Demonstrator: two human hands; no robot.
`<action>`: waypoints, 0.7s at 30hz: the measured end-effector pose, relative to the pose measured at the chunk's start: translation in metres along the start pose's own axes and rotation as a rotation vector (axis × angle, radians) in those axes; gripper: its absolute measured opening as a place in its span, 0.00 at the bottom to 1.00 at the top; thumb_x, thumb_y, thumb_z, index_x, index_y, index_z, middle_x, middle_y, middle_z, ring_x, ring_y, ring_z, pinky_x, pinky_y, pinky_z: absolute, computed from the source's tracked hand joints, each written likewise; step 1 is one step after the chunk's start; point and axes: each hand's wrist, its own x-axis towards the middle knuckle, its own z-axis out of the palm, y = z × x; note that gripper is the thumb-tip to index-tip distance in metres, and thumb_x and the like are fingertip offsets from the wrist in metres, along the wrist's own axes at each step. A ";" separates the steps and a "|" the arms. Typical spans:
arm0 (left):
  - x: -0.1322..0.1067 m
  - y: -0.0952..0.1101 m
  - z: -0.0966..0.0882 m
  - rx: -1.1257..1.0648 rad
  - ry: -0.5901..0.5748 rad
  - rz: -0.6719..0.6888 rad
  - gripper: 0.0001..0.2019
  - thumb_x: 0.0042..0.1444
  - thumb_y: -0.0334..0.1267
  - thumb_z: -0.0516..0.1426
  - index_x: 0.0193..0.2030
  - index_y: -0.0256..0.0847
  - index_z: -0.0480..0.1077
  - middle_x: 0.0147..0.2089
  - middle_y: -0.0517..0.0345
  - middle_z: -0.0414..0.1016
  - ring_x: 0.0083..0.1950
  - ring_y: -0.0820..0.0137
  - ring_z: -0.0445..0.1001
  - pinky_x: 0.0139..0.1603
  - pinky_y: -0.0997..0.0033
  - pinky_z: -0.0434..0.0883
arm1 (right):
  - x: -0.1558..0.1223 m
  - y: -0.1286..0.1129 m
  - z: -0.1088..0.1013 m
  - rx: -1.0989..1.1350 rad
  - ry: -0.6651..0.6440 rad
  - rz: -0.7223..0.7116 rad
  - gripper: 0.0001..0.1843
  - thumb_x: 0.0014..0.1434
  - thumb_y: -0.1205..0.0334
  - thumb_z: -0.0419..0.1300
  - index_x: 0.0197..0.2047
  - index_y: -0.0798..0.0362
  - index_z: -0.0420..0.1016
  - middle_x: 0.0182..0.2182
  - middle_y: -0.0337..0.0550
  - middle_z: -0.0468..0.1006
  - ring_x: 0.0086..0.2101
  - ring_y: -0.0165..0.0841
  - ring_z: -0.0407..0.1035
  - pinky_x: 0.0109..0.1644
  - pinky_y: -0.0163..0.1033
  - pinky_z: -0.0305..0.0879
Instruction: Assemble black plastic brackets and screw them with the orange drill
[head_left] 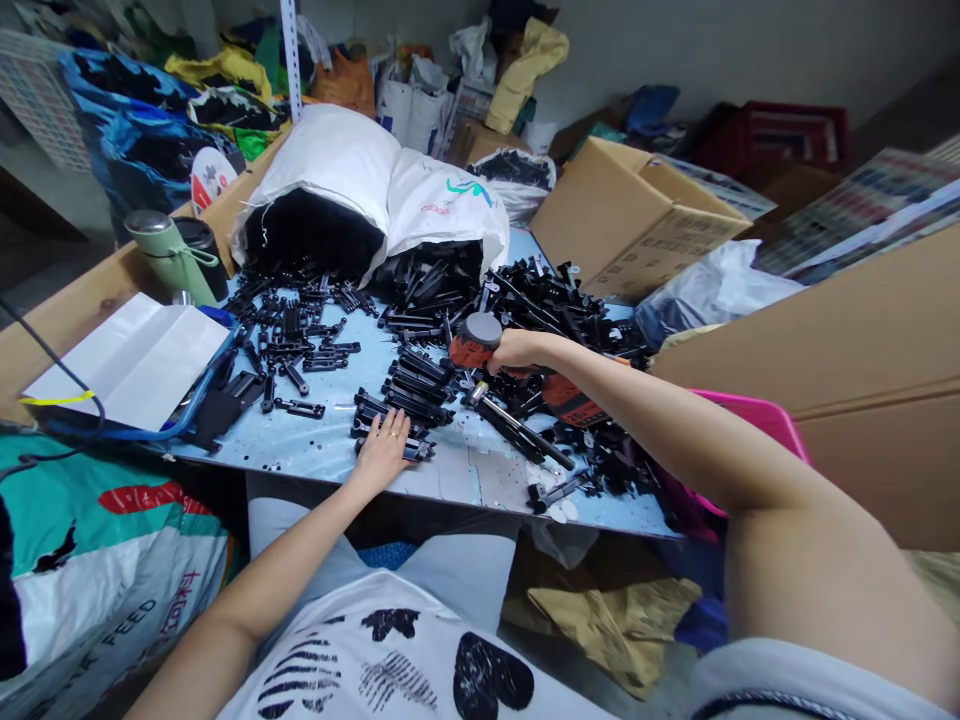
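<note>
My left hand [384, 455] lies with its fingers stretched over a row of black plastic parts [424, 385] near the table's front edge. My right hand [517, 352] is wrapped round the grip of an orange and grey cordless drill [474, 342], its battery end low to the right. The drill's tip is hidden from here. Just below the drill, a hammer [517, 425] with a metal head lies on the blue table top [341, 385]. Loose, smaller black pieces [300, 335] are scattered to the left.
Two white sacks [330, 150] spill black parts at the back. A green flask [169, 255] and a blue tray [187, 415] with white paper stand left. At right are a cardboard box [630, 220] and a pink bin [750, 412]. A feed sack [112, 560] is at lower left.
</note>
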 end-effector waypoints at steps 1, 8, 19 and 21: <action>0.000 0.000 0.000 0.004 0.001 0.003 0.38 0.57 0.52 0.51 0.69 0.32 0.47 0.71 0.42 0.43 0.72 0.56 0.38 0.69 0.50 0.38 | -0.004 0.000 0.001 -0.002 -0.004 -0.016 0.09 0.46 0.66 0.62 0.33 0.58 0.70 0.16 0.36 0.65 0.19 0.27 0.61 0.25 0.32 0.58; -0.003 0.003 -0.001 0.025 0.027 -0.064 0.42 0.55 0.53 0.54 0.68 0.25 0.46 0.70 0.35 0.42 0.71 0.52 0.36 0.69 0.51 0.41 | -0.001 0.004 0.018 -0.031 -0.062 -0.027 0.08 0.41 0.65 0.61 0.28 0.57 0.71 0.16 0.36 0.66 0.19 0.30 0.63 0.22 0.32 0.58; -0.001 0.002 0.004 0.056 0.062 0.004 0.38 0.55 0.48 0.56 0.66 0.25 0.51 0.69 0.34 0.46 0.70 0.48 0.43 0.68 0.51 0.45 | -0.031 -0.003 0.035 -0.163 -0.066 -0.078 0.08 0.42 0.60 0.61 0.25 0.57 0.75 0.19 0.42 0.72 0.23 0.34 0.68 0.28 0.36 0.63; 0.000 0.001 0.005 0.058 0.061 0.046 0.36 0.56 0.47 0.56 0.66 0.28 0.52 0.69 0.36 0.47 0.70 0.50 0.44 0.67 0.51 0.47 | -0.030 -0.005 0.040 -0.170 -0.068 -0.055 0.09 0.41 0.59 0.62 0.24 0.57 0.74 0.18 0.43 0.72 0.22 0.33 0.67 0.27 0.36 0.62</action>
